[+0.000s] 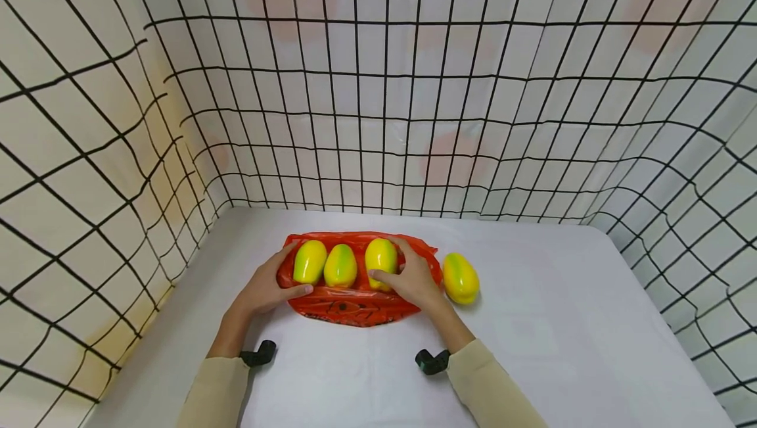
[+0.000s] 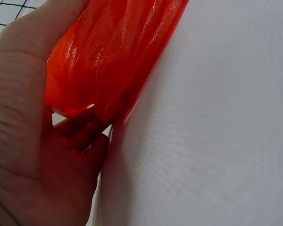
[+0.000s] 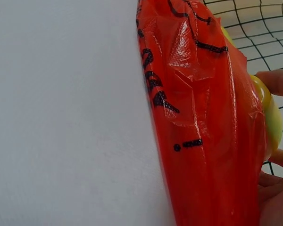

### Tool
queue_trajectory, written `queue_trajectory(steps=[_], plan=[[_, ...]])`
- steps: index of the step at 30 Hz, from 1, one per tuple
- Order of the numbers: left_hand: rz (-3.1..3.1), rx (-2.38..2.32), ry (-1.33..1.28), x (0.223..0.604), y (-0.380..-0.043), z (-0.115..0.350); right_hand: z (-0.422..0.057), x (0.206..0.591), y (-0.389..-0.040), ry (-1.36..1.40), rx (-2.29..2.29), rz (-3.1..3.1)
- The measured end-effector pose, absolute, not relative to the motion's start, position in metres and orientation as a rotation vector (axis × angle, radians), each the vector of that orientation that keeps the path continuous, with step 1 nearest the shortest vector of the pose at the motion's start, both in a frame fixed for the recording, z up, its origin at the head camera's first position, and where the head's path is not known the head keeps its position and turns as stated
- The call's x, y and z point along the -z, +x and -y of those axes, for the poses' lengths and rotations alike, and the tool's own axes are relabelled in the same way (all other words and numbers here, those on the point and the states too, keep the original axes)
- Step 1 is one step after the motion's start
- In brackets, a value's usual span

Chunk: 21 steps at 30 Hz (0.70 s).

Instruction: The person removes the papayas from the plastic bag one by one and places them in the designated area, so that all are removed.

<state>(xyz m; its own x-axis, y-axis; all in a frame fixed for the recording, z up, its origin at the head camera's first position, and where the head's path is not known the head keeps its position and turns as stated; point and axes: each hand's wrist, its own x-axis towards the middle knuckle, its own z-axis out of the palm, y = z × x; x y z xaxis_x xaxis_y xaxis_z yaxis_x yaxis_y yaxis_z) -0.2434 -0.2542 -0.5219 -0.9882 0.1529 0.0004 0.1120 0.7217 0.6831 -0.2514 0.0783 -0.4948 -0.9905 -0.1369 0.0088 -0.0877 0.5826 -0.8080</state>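
Note:
A red plastic bag (image 1: 353, 309) with black print lies flat on the white table, and three glossy yellow-green mangoes rest in a row at its opening. My left hand (image 1: 265, 288) grips the bag's left end, thumb along the front rim beside the leftmost mango (image 1: 309, 263); in the left wrist view its fingers (image 2: 82, 129) are partly behind the red film. The middle mango (image 1: 340, 266) sits untouched. With thumb and fingers, my right hand (image 1: 417, 278) holds the rightmost mango (image 1: 380, 256) of the row, which in the right wrist view shows partly behind the bag (image 3: 203, 117).
Another mango (image 1: 460, 278) lies on the table (image 1: 556, 323), just right of the bag and right hand. Black wire mesh (image 1: 384, 116) over pale sheeting rises behind the table and along both sides. A dark wrist camera (image 1: 433, 362) sits at the right wrist.

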Motion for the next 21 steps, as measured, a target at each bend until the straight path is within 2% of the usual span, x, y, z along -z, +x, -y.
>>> queue_trajectory(steps=[21], plan=[[-2.862,-1.116,0.194,0.523,-0.243,0.254,-0.114,0.467,-0.234,-0.151,1.374,-2.798]])
